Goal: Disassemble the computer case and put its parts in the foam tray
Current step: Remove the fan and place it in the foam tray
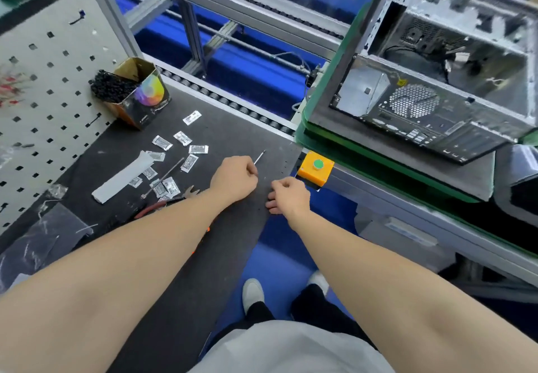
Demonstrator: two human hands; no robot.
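The step in hand looks like fetching the tool, not yet the stripping itself. The left hand (234, 177) is curled round a thin screwdriver (260, 157) (I judge it one from the slim metal shaft poking out past the knuckles), low over the dark counter (221, 128). The right hand (286, 195) rests at the counter's near edge with its fingers curled under. Whether it pinches something small there, a screw or a bit, I cannot tell. The computer case (422, 105) lies well apart to the right on a dark pad on a green-edged pallet, its side already open and its fan grille and rear ports turned towards the person. A dark padded shape at the far right edge (521, 186) may be the foam tray, but it is cut off. To do this well, take a firm grip on the handle before lifting, so the shaft doesn't snag the loose packets (190, 163) or the pliers (157, 206) nearby. Keep the right hand free to steady the case. Carry the tip pointing away from the body, clear of the yellow button box (316, 169) — a knock there could start the line — and check which screws hold what before turning any.
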